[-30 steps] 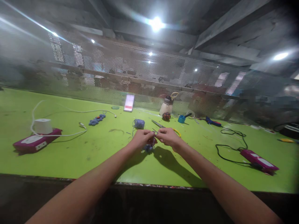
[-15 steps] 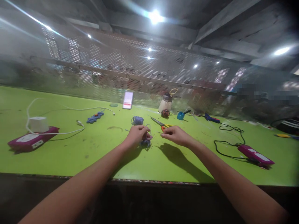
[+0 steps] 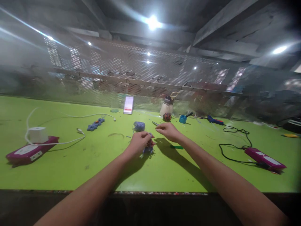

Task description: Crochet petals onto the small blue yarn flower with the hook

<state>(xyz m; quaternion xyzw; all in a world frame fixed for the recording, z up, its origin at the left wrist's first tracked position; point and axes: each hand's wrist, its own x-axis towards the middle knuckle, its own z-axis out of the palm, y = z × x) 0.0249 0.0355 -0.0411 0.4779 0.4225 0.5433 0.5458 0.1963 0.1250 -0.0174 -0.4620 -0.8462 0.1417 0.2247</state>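
My left hand (image 3: 140,140) is closed on a small piece of blue-purple yarn work (image 3: 148,150), which hangs below the fingers with loose strands. Just behind it lies a ball of blue-purple yarn (image 3: 139,126). My right hand (image 3: 167,131) has its fingers pinched together to the right of the yarn; what is between them, if anything, I cannot make out. Beyond those fingertips the blade tip of the scissors (image 3: 154,123) shows, the rest hidden by the hand. A thin green stick (image 3: 176,147) rests on the table beside my right forearm.
On the left are a chain of blue crocheted pieces (image 3: 95,124), a white cable and a purple power strip (image 3: 33,150). A phone (image 3: 128,105), a bottle (image 3: 166,106), a blue container (image 3: 182,118) and a glue gun (image 3: 215,120) stand or lie behind. Another power strip (image 3: 265,159) is on the right.
My right hand has moved back and left, now covering most of the scissors. The green stick has come into view on the table. My left hand keeps its hold on the yarn work.
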